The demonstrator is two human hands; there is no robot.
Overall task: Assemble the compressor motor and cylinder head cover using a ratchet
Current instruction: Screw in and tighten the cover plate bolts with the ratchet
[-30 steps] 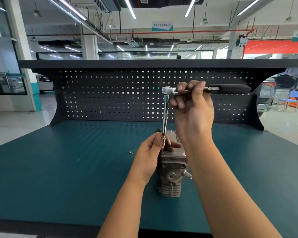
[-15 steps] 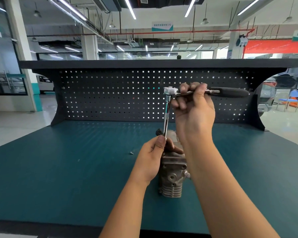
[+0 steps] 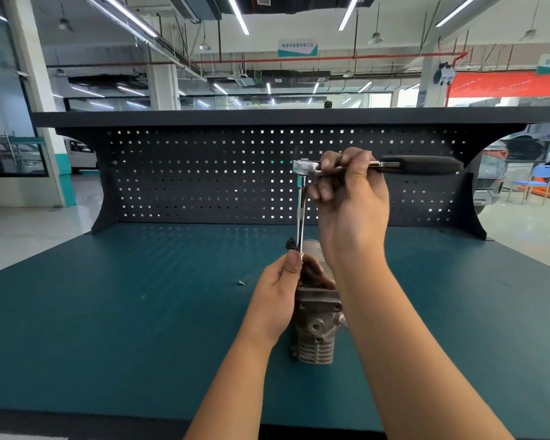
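A grey metal compressor (image 3: pixel 315 331) with a finned cylinder end lies on the teal bench mat (image 3: pixel 140 328), its motor end pointing away from me. A chrome ratchet (image 3: pixel 305 168) with a black handle stands above it on a long vertical extension bar (image 3: pixel 300 217). My right hand (image 3: pixel 351 201) grips the ratchet's shaft close to its head. My left hand (image 3: pixel 280 293) pinches the lower end of the extension bar where it meets the compressor. The socket and the bolt under it are hidden by my left fingers.
A small loose screw (image 3: pixel 241 283) lies on the mat left of the compressor. A dark pegboard back panel (image 3: pixel 204 176) with a shelf on top closes the far edge of the bench. Workshop floor, parked cars and a blue chair show behind it.
The ratchet and extension bar have shifted slightly between frames, and my left hand has slid a little on the bar's lower end. The compressor stays where it was.
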